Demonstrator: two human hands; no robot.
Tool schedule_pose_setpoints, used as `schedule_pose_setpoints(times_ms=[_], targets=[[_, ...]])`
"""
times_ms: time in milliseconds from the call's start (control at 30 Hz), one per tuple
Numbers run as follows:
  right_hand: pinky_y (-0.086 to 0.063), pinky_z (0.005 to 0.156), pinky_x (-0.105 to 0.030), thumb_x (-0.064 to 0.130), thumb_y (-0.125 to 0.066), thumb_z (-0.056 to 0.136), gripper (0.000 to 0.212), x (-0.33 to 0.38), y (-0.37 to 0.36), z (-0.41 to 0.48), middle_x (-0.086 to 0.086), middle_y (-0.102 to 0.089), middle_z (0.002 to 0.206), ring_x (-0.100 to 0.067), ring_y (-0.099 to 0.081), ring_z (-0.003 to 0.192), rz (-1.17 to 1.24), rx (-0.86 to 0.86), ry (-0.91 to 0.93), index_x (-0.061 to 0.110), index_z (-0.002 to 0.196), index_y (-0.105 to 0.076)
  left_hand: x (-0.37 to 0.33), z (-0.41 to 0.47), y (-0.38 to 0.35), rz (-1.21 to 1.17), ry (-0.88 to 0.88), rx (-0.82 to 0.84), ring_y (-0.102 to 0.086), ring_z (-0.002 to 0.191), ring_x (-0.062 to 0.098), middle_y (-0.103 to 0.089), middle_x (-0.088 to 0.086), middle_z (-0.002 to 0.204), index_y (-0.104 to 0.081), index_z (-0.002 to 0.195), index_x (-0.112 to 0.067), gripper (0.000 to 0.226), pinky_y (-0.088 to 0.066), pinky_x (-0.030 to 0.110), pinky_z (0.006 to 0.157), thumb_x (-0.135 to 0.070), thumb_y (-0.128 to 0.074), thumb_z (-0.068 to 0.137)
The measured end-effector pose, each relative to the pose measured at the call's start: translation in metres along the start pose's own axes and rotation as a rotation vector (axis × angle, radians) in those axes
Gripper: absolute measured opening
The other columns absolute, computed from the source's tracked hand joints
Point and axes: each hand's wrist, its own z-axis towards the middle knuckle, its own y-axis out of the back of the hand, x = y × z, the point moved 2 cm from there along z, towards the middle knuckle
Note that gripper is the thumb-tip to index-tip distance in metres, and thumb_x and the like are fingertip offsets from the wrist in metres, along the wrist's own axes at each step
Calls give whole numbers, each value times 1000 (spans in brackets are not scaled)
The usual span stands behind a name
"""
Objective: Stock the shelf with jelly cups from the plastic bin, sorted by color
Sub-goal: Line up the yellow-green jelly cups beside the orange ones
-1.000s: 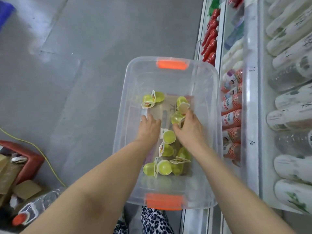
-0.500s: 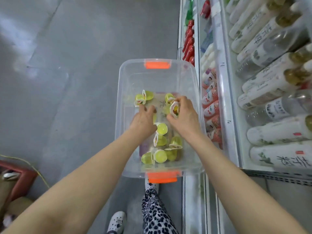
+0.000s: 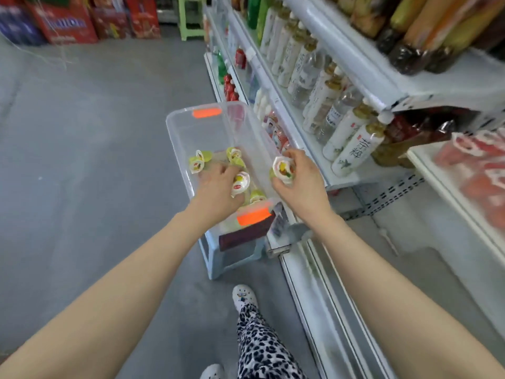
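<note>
A clear plastic bin (image 3: 177,132) with orange handles sits on a small stool beside the shelving. Several green jelly cups (image 3: 196,161) with white printed lids lie on its floor. My left hand (image 3: 218,187) is down inside the bin and grips a green jelly cup (image 3: 241,182) with its lid facing up. My right hand (image 3: 300,179) has risen to the bin's right rim and holds a green jelly cup (image 3: 283,166). On the shelf (image 3: 426,170) at the far right lie blurred red jelly cups (image 3: 481,170).
White shelves (image 3: 355,64) full of drink bottles (image 3: 352,149) run along the right. The light-blue stool (image 3: 232,253) carries the bin. Red boxes (image 3: 62,23) and a green stool (image 3: 191,17) stand at the aisle's far end. My leg in leopard print (image 3: 262,348) is below.
The camera has tilted up toward the shelves. My right hand lifted its jelly cup out of the bin toward the right rim. My left hand now grips a cup in the bin.
</note>
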Motion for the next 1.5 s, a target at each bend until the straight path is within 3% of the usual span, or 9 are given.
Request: schedule_pose_setpoints(times_ms=[133, 267, 333, 500, 700, 800, 1000, 1133, 1500], targets=[[-36, 73, -31, 26, -71, 79, 43, 7, 46, -57, -5, -60, 104, -25, -55, 95, -70, -107, -66, 13, 115, -52, -41, -42, 14, 1, -140, 29, -48, 117, 29, -56, 11, 121, -52, 132, -16, 57, -34, 34, 92, -32, -70, 81], [-37, 73, -31, 29, -71, 77, 40, 9, 99, -115, -2, -62, 97, -24, -55, 90, -116, -217, -153, 15, 111, -53, -84, -65, 12, -6, -263, 57, -58, 94, 21, -62, -2, 96, -60, 102, -20, 38, -29, 24, 71, -42, -71, 75], [-34, 74, -30, 30, -70, 78, 38, 7, 125, -143, -1, -61, 98, -22, -52, 92, -140, -262, -210, 16, 110, -54, -110, -75, 7, -22, -349, 93, -58, 96, 22, -62, -2, 98, -60, 102, -20, 38, -35, 28, 74, -43, -72, 74], [-35, 71, -30, 34, -71, 76, 34, -7, 190, -215, 3, -62, 98, -20, -53, 92, -207, -421, -297, 22, 105, -55, -186, -108, -5, -72, -531, 123, -53, 112, 21, -59, 5, 117, -59, 124, -16, 53, -37, 29, 91, -35, -75, 77], [-39, 74, -30, 36, -70, 77, 35, -24, 271, -308, 4, -62, 98, -18, -55, 92, -340, -560, -375, 20, 106, -57, -288, -151, -33, -118, -730, 188, -52, 110, 15, -57, -3, 119, -56, 127, -22, 54, -36, 25, 82, -42, -73, 79], [-36, 75, -26, 35, -72, 79, 36, -31, 313, -360, 5, -63, 101, -15, -54, 93, -392, -640, -429, 19, 107, -59, -341, -178, -49, -158, -826, 214, -55, 108, 16, -58, -2, 116, -57, 125, -21, 54, -44, 33, 88, -41, -74, 78], [-41, 80, -29, 39, -72, 77, 37, -52, 402, -469, 6, -64, 103, -15, -58, 96, -502, -754, -530, 20, 107, -60, -456, -247, -88, -213, -1002, 249, -56, 110, 20, -62, 1, 119, -61, 125, -19, 54, -45, 33, 93, -41, -75, 78], [-46, 84, -36, 41, -72, 77, 38, -71, 460, -549, 3, -65, 102, -20, -60, 98, -556, -798, -609, 24, 108, -61, -530, -302, -119, -294, -1041, 290, -60, 103, 18, -62, 0, 120, -62, 126, -20, 53, -47, 34, 91, -41, -75, 78], [-45, 84, -33, 37, -75, 77, 38, -127, 588, -734, -1, -63, 106, -20, -58, 97, -550, -874, -868, 25, 109, -60, -697, -433, -194, -338, -1141, 362, -60, 107, 18, -64, -1, 121, -61, 127, -22, 55, -44, 31, 92, -49, -70, 80]])
